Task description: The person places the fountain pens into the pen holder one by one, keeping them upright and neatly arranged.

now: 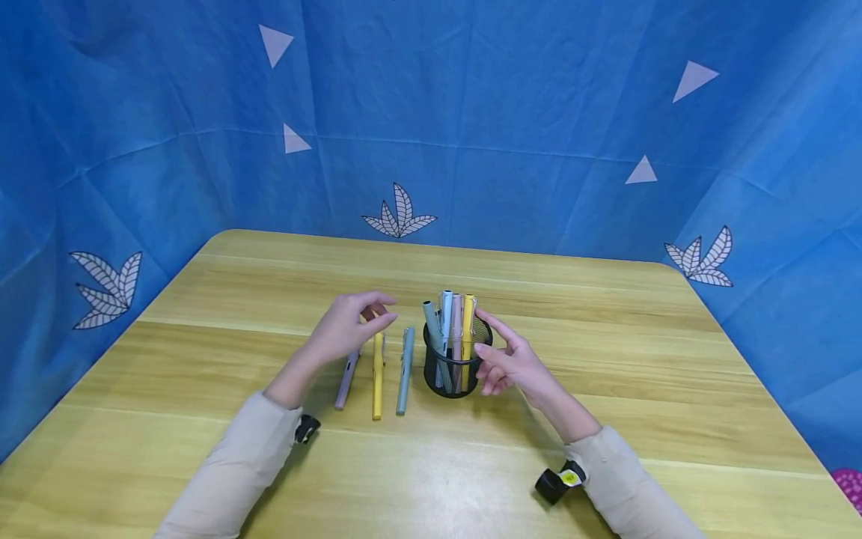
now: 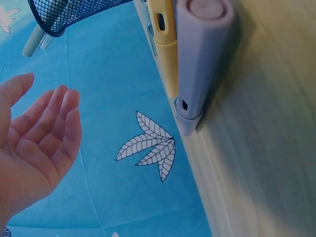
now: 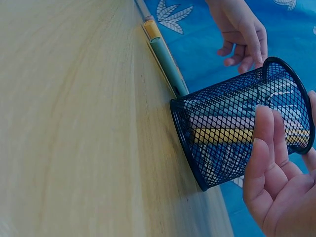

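Hands flanking the pen cup [image 1: 430,374]

Your left hand [image 1: 345,327] hovers, fingers loosely bent and holding nothing, near a purple pen [image 1: 346,388], a yellow pen [image 1: 377,383] and a teal pen [image 1: 405,374] lying on the table [image 1: 572,314]. Your right hand [image 1: 513,365] spreads thumb and forefinger at the cup's rim; contact is hard to judge. Four pens [image 1: 468,322] stand inside.

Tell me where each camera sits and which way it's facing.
Head: worn on the head, facing forward and down at the table; left hand, right hand and both sleeves show.
Left wrist: worn there, facing the lying purple pen and the blue backdrop; left hand shows.
Right wrist: worn there, facing the mesh pen holder; both hands show.
Shared: both wrist views include the mesh pen holder and blue backdrop.
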`<control>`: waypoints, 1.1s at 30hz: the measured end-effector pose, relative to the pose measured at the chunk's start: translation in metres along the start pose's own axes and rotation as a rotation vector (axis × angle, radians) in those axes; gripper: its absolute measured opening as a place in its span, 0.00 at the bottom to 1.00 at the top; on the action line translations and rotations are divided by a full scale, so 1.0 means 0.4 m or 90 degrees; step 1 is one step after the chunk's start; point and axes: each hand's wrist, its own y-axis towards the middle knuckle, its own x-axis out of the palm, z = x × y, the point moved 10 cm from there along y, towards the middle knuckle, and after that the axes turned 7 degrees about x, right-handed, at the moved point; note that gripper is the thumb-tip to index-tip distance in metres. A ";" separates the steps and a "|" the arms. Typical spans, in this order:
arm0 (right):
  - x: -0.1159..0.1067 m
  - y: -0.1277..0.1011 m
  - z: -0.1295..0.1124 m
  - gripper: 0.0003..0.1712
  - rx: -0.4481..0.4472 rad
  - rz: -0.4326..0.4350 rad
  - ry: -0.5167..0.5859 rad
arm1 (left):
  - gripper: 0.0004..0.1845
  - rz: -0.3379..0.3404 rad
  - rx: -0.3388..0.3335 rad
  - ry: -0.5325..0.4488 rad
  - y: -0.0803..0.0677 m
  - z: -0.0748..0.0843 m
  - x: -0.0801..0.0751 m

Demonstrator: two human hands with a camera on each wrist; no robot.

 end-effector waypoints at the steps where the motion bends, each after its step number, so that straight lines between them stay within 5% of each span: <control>1: 0.000 0.000 0.000 0.36 -0.001 -0.002 0.002 | 0.15 0.000 -0.001 0.000 -0.001 -0.001 0.000; 33: -0.001 0.001 0.000 0.36 0.004 -0.001 0.007 | 0.15 0.018 -0.015 0.003 -0.035 -0.035 -0.033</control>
